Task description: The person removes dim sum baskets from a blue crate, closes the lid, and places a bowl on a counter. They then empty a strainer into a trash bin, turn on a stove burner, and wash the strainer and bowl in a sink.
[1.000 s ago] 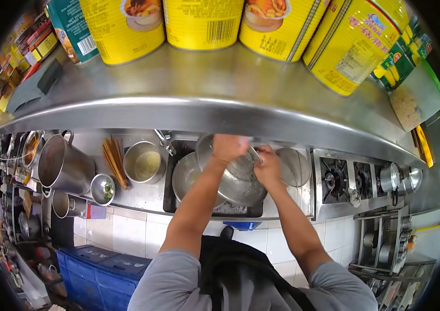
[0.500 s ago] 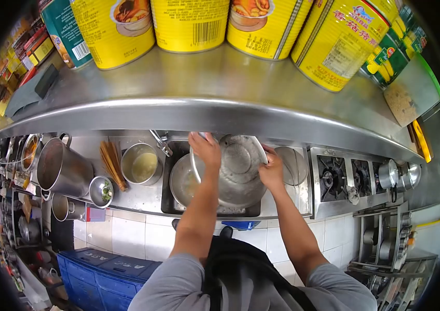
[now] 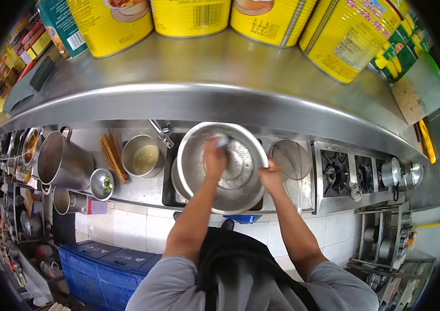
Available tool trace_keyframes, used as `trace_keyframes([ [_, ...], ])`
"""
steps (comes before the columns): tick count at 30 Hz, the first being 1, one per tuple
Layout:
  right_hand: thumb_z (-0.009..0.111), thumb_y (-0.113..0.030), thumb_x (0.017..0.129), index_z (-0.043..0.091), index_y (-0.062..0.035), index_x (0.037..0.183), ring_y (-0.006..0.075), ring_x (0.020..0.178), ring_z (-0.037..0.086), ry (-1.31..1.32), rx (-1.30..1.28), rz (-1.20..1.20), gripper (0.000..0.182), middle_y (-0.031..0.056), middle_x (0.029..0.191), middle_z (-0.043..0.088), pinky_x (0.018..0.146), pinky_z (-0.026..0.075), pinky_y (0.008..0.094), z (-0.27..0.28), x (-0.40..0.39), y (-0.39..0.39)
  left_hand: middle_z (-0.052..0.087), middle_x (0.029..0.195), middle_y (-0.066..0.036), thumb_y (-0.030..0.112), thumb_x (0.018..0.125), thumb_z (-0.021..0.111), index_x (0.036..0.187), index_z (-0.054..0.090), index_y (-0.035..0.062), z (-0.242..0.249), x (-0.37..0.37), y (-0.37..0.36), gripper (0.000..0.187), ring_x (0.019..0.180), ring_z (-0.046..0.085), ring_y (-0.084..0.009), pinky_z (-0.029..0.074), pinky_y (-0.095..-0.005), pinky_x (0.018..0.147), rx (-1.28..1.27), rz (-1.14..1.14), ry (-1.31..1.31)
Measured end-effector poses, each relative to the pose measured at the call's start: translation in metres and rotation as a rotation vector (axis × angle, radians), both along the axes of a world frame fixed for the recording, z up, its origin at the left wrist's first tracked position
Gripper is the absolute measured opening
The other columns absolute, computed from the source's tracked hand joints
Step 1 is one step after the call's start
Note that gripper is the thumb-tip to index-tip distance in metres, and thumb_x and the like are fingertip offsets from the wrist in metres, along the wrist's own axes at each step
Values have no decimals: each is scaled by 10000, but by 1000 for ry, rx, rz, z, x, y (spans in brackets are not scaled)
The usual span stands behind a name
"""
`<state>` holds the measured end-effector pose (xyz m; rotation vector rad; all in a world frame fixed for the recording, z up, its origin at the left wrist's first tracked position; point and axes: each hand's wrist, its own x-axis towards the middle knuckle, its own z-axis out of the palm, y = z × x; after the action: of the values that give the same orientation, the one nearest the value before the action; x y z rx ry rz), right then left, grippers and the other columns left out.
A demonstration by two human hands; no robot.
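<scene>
A large stainless steel mixing bowl is tilted over the sink, its inside facing me. My right hand is closed round the bowl's right rim. Inside the bowl, my left hand is closed on a small pale sponge, blurred by motion, against the inner wall. Part of another metal bowl shows in the sink, mostly hidden behind the held one. The faucet is just left of the bowls.
Left of the sink are a pot of cloudy liquid, wooden sticks, a small bowl with greens and a tall stockpot. Right are a round strainer and gas burners. A steel shelf with yellow cans overhangs.
My left hand has moved from the bowl's upper left rim down into its inside. The bowl has turned to face me more squarely, and my right hand stays on its rim.
</scene>
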<state>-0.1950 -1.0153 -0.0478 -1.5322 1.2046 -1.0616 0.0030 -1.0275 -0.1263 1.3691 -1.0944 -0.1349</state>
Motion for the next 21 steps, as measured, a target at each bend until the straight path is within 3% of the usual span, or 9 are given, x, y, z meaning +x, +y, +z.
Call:
trace_keyframes([
  [3,588,24,703,711,29,1004,220,996,648,58,201,-105,326,140,1123,692,904,498,347,-10,2,-3,650,1114,-165,-30,856,557,1152,621,21,-8,-55,23,307,993,642,-307,519,-421,835,56,-475,-147],
  [5,575,35,709,709,38,1019,241,1031,647,-31,123,-127,338,164,1157,685,930,494,365,-17,-15,-19,654,1209,-181,-103,745,568,1096,688,48,-32,-40,57,401,1199,594,-381,485,-459,1024,245,-704,-348],
  [7,554,50,713,724,33,1041,269,1156,621,48,-248,-95,370,175,1240,655,1006,465,373,-12,-22,-23,657,1158,-191,-89,745,590,1109,675,29,-45,4,82,392,1147,611,-368,502,-457,986,310,-583,-374],
  [8,554,50,713,724,33,1041,269,1156,621,31,-247,-73,370,175,1240,655,1006,465,373,-4,-21,-25,656,1132,-194,-68,744,610,1098,669,21,-55,29,87,370,1122,612,-368,507,-456,962,404,-461,-108],
  [10,537,58,710,733,31,1049,298,1261,576,90,-306,-119,393,183,1318,623,1073,419,366,7,-24,-18,657,1158,-195,-40,747,633,1107,670,28,-32,89,107,368,1124,607,-384,502,-464,978,364,-192,-167],
  [11,537,58,710,733,31,1049,298,1261,576,86,-299,-109,393,183,1318,623,1073,419,366,2,-25,-15,658,1209,-194,-33,750,635,1126,677,43,11,126,116,386,1152,602,-402,492,-474,1017,236,-43,-487],
  [15,515,73,696,727,46,1061,289,1259,581,70,-140,-153,423,178,1349,616,1074,409,347,-21,-25,-3,598,1253,-201,64,829,623,1117,676,86,36,237,108,293,1123,598,-422,493,-521,985,619,199,-494],
  [18,520,58,685,715,43,1032,133,885,607,77,-102,-164,398,68,1043,683,813,479,274,-46,-11,1,515,1362,-197,169,869,629,1179,625,146,29,258,91,311,1120,591,-458,496,-522,992,1177,311,-546],
  [21,529,43,689,708,37,1053,120,826,611,-63,108,-188,406,48,950,687,755,477,260,-39,5,12,424,1459,-211,246,882,642,1258,547,200,-44,279,76,390,1121,581,-506,489,-546,1007,1246,295,-447],
])
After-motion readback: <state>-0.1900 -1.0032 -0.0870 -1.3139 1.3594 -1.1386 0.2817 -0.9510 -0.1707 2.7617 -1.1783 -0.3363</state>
